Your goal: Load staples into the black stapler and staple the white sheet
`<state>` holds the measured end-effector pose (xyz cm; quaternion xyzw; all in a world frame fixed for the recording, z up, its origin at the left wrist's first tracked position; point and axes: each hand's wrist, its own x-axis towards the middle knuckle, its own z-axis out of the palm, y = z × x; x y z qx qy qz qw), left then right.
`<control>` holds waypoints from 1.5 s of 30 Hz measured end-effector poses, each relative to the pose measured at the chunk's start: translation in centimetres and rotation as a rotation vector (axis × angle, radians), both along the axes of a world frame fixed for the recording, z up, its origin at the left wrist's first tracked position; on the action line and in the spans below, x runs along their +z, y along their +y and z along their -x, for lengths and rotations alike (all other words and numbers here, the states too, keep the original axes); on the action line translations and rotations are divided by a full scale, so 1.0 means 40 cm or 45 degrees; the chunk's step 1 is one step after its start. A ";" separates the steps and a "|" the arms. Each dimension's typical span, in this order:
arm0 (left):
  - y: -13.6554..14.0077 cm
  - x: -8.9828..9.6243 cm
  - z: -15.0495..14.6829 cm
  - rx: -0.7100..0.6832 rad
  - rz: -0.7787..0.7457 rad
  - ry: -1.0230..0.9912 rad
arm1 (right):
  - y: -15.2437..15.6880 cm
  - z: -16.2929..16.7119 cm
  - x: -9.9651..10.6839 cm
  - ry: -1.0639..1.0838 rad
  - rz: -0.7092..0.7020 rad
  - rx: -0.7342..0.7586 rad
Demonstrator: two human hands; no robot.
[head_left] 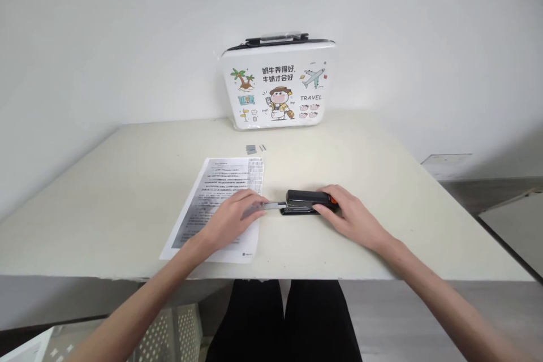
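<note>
A black stapler [306, 198] lies on its side along the table, its rear end, with a bit of orange, toward the right. Around that rear end my right hand [345, 212] is closed. From the stapler's front a metal staple tray [275, 205] sticks out to the left. My left hand [236, 216] pinches the tray's outer end between thumb and fingers, above the right edge of a printed sheet [203, 203]. Whether staples sit inside the tray I cannot tell. Beyond the sheet lie several strips of staples [251, 149] and some small loose pieces [262, 147].
A white travel case [280, 87] with cartoon prints and a black handle stands against the wall at the table's back. The pale table's [106, 226] front edge runs just before my lap. Below it at the left is a perforated plastic basket [186, 331].
</note>
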<state>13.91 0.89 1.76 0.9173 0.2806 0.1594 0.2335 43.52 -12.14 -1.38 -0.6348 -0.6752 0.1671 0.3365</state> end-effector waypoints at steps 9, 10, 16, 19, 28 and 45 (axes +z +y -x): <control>0.005 -0.001 0.018 -0.037 0.070 -0.059 | -0.003 -0.009 -0.011 -0.009 -0.118 -0.046; 0.007 0.000 0.017 -0.064 0.083 -0.061 | -0.003 -0.010 -0.012 0.013 -0.108 -0.039; 0.024 -0.005 -0.017 -0.206 0.074 -0.086 | 0.003 -0.019 -0.014 0.136 -0.028 -0.008; 0.037 -0.012 -0.055 -0.291 0.042 -0.094 | 0.005 -0.020 -0.011 0.173 0.008 -0.005; 0.056 0.001 -0.133 -0.239 0.073 -0.042 | 0.010 -0.021 0.000 0.234 -0.003 0.031; 0.009 0.014 -0.047 -0.085 -0.213 0.085 | 0.012 -0.019 -0.002 0.259 -0.031 0.012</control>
